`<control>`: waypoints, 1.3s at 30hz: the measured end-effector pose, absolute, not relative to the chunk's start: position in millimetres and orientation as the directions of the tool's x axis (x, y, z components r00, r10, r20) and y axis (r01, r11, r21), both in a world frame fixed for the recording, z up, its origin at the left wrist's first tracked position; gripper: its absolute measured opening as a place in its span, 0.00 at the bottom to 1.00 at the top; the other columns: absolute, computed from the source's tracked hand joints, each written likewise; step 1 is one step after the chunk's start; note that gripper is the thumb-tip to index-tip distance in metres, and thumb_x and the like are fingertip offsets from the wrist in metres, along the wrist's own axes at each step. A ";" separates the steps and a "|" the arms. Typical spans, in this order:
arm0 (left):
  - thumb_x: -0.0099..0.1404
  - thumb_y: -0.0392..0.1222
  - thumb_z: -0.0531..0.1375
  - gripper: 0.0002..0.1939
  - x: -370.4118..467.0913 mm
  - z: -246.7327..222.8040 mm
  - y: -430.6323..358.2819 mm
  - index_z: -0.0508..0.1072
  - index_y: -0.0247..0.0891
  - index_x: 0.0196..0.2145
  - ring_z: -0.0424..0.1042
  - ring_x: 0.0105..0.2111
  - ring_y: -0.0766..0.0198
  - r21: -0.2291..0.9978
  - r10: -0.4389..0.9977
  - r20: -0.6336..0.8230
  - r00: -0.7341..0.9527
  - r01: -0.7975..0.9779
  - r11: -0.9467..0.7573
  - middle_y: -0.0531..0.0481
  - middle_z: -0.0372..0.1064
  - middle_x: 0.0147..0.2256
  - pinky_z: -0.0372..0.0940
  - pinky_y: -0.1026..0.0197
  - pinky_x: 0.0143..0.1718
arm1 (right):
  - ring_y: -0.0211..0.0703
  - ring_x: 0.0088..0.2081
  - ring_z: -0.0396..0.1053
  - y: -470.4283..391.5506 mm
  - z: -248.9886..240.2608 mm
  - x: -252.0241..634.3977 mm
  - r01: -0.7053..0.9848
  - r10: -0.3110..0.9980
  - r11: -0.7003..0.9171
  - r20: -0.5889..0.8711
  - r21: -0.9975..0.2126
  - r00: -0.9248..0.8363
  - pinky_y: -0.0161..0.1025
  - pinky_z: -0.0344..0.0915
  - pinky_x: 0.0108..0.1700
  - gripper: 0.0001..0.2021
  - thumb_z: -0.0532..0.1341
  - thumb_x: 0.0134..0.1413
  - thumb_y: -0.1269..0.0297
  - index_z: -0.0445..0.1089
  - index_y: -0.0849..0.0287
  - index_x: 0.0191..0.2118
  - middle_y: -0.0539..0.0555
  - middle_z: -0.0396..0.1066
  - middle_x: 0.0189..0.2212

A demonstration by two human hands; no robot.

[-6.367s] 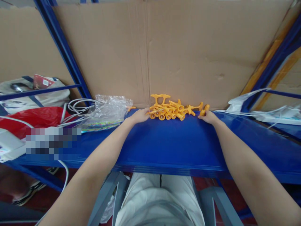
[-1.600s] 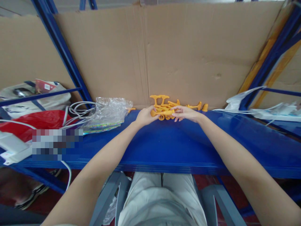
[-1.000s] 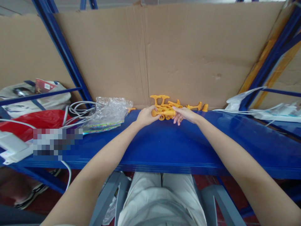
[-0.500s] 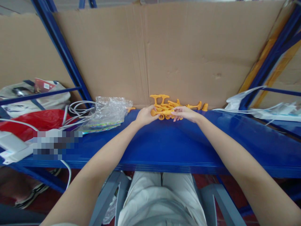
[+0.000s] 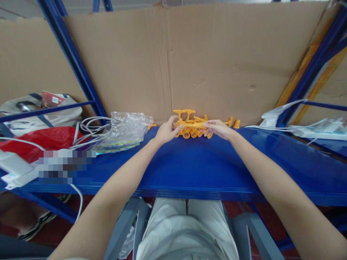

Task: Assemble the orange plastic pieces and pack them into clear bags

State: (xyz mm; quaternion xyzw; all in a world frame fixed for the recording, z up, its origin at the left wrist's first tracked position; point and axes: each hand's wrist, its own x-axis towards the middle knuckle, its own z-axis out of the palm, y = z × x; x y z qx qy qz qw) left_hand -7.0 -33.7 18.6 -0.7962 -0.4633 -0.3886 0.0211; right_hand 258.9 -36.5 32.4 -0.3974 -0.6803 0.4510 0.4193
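Several orange-yellow plastic T-handled pieces (image 5: 194,134) lie piled at the back of the blue shelf, their round cup-like ends facing me. Above the front of the pile, one orange-yellow plastic piece (image 5: 193,125) lies crosswise, its right end pinched in the fingers of my right hand (image 5: 219,128). My left hand (image 5: 166,131) is at the left end of that piece, with thumb and fingers apart around it. Whether those fingers touch it, I cannot tell. More T-shaped pieces (image 5: 184,114) stand against the cardboard behind.
Clear plastic bags (image 5: 127,126) lie left of the pile, near white cables (image 5: 90,126) and a red bag (image 5: 48,141). A cardboard sheet (image 5: 217,61) closes off the back. On the right sits a white power strip (image 5: 320,133). The blue shelf (image 5: 195,169) has a front edge above my lap.
My left fingers have parted from their pinch on a piece's rounded end. My right hand has shifted slightly right, still pinching a piece. More of the cup-like ends now show below.
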 end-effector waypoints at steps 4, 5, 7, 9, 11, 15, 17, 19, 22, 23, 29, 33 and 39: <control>0.66 0.47 0.54 0.21 -28.9 12.4 -14.4 0.63 0.39 0.55 0.74 0.38 0.59 0.360 0.734 0.667 0.126 0.808 -0.466 0.46 0.74 0.39 0.67 0.57 0.44 | 0.39 0.25 0.72 -24.2 32.6 277.8 0.071 0.962 0.266 0.260 -0.961 -0.080 0.38 0.72 0.31 0.13 0.65 0.57 0.54 0.69 0.59 0.33 0.61 0.78 0.36; 0.66 0.45 0.55 0.20 -35.6 9.3 -8.6 0.64 0.38 0.54 0.74 0.42 0.57 0.356 0.739 0.666 0.096 0.830 -0.429 0.44 0.74 0.41 0.66 0.55 0.47 | 0.40 0.26 0.73 -20.4 31.8 281.8 0.067 0.962 0.274 0.273 -0.959 -0.017 0.38 0.73 0.30 0.13 0.65 0.57 0.52 0.68 0.58 0.35 0.61 0.78 0.37; 0.63 0.43 0.56 0.21 -48.7 2.5 1.5 0.64 0.36 0.54 0.72 0.49 0.52 0.339 0.758 0.651 0.045 0.876 -0.343 0.38 0.72 0.48 0.65 0.52 0.52 | 0.41 0.28 0.75 -12.6 28.9 286.9 0.097 0.949 0.287 0.297 -0.953 0.104 0.37 0.72 0.30 0.15 0.64 0.56 0.49 0.68 0.56 0.38 0.60 0.78 0.38; 0.62 0.42 0.57 0.24 -59.5 -3.7 8.5 0.64 0.34 0.55 0.68 0.55 0.48 0.317 0.802 0.597 -0.028 0.926 -0.204 0.34 0.69 0.53 0.62 0.50 0.56 | 0.43 0.29 0.76 -5.9 24.3 287.1 0.153 0.919 0.292 0.321 -0.944 0.229 0.37 0.72 0.29 0.15 0.64 0.56 0.49 0.69 0.56 0.39 0.59 0.77 0.38; 0.64 0.43 0.55 0.26 -67.0 -8.6 11.7 0.63 0.31 0.58 0.64 0.60 0.46 0.283 0.864 0.492 -0.110 0.958 -0.039 0.32 0.65 0.57 0.60 0.50 0.59 | 0.43 0.27 0.76 -1.9 18.9 282.7 0.203 0.879 0.293 0.347 -0.934 0.328 0.38 0.71 0.28 0.14 0.65 0.56 0.51 0.70 0.58 0.39 0.59 0.77 0.38; 0.68 0.46 0.50 0.30 -72.9 -14.8 12.3 0.58 0.30 0.64 0.59 0.63 0.47 0.197 0.942 0.277 -0.188 0.971 0.136 0.33 0.56 0.64 0.58 0.52 0.60 | 0.41 0.22 0.73 -4.1 10.0 269.1 0.340 0.830 0.279 0.404 -0.898 0.385 0.38 0.69 0.26 0.12 0.65 0.56 0.57 0.70 0.62 0.39 0.59 0.77 0.37; 0.70 0.48 0.48 0.29 -73.2 -16.4 12.4 0.59 0.31 0.63 0.58 0.64 0.47 0.150 0.966 0.203 -0.162 0.980 0.133 0.35 0.57 0.65 0.57 0.51 0.61 | 0.41 0.21 0.73 -8.4 8.5 264.4 0.430 0.830 0.243 0.416 -0.869 0.373 0.37 0.68 0.26 0.12 0.64 0.57 0.58 0.71 0.64 0.40 0.58 0.77 0.34; 0.71 0.49 0.46 0.28 -72.6 -16.8 12.4 0.61 0.32 0.63 0.57 0.65 0.47 0.120 0.976 0.162 -0.146 0.985 0.127 0.35 0.57 0.64 0.56 0.50 0.62 | 0.41 0.22 0.73 -12.6 9.3 262.4 0.497 0.831 0.200 0.415 -0.844 0.370 0.37 0.68 0.28 0.14 0.63 0.58 0.58 0.71 0.65 0.41 0.59 0.77 0.32; 0.70 0.50 0.46 0.29 -71.4 -15.5 11.4 0.61 0.32 0.63 0.55 0.66 0.46 0.120 0.968 0.179 -0.173 0.981 0.153 0.35 0.54 0.66 0.55 0.49 0.62 | 0.43 0.23 0.74 -16.5 12.4 264.0 0.537 0.820 0.135 0.399 -0.833 0.411 0.38 0.69 0.30 0.17 0.62 0.60 0.56 0.71 0.67 0.44 0.60 0.78 0.32; 0.70 0.50 0.46 0.29 -71.0 -14.7 10.6 0.61 0.31 0.63 0.53 0.66 0.46 0.124 0.962 0.195 -0.190 0.978 0.168 0.34 0.52 0.67 0.55 0.49 0.62 | 0.43 0.23 0.74 -17.1 13.3 265.4 0.543 0.815 0.113 0.390 -0.832 0.428 0.38 0.69 0.31 0.18 0.61 0.60 0.56 0.72 0.68 0.45 0.61 0.78 0.32; 0.70 0.50 0.47 0.29 -69.4 -11.3 7.8 0.65 0.30 0.60 0.60 0.62 0.43 0.103 0.955 0.173 -0.241 0.969 0.225 0.31 0.58 0.63 0.59 0.46 0.59 | 0.47 0.25 0.75 -17.7 12.2 277.8 0.622 0.809 -0.014 0.356 -0.783 0.467 0.41 0.70 0.36 0.22 0.60 0.60 0.52 0.72 0.67 0.49 0.62 0.78 0.34; 0.70 0.48 0.48 0.26 -69.8 -11.8 11.7 0.70 0.29 0.56 0.65 0.59 0.46 0.043 0.968 0.188 -0.164 0.986 0.158 0.32 0.64 0.60 0.62 0.50 0.57 | 0.46 0.27 0.76 -16.2 8.3 283.9 0.710 0.838 -0.064 0.349 -0.701 0.420 0.40 0.70 0.41 0.20 0.59 0.61 0.54 0.74 0.66 0.48 0.58 0.76 0.27; 0.68 0.44 0.49 0.24 -70.5 -16.2 19.8 0.75 0.28 0.51 0.70 0.54 0.52 -0.012 0.970 0.240 -0.026 0.999 0.029 0.33 0.69 0.55 0.65 0.59 0.55 | 0.44 0.26 0.76 -6.7 -0.5 290.3 0.679 0.884 -0.004 0.315 -0.734 0.346 0.36 0.71 0.33 0.14 0.57 0.63 0.60 0.75 0.65 0.40 0.53 0.72 0.20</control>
